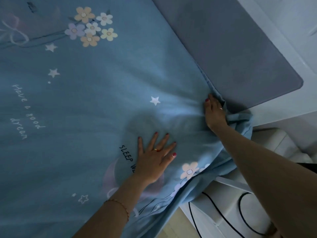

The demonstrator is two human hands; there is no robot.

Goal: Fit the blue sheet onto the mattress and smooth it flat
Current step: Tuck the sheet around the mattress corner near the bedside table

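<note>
Left hand (155, 157): fingers spread and straight, palm pressed flat on the sheet (89, 107), pinning it near the bed's near edge. Right hand (215, 114): at 2 o'clock from the left, at the sheet's edge beside the grey headboard (240, 54); fingers dip into the gap, apparently gripping the hem, though the grip itself is hidden. The edge runs from 11 to 5 o'clock along the headboard. Loose corner cloth hangs at 5 o'clock of the right hand, which is nearer. Judgement: that corner is not yet tucked.
</note>
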